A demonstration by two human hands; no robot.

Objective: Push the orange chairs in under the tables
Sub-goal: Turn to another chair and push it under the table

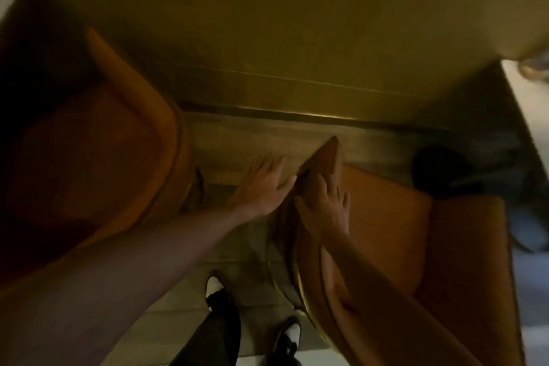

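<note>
Dim, blurred room seen from above. A yellowish table [297, 24] spans the top; wood-toned floor [252, 140] lies below its near edge. One orange chair [416, 235] stands right, another [98, 142] left. Right hand [325, 211] rests on the right chair's armrest, fingers together; left hand [263, 184] hovers beside it, fingers spread apart. Shoes [215, 291] stand between the chairs.

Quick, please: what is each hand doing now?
Left hand: open, fingers spread, holding nothing.
Right hand: resting on the right chair arm; grip cannot be told.
</note>
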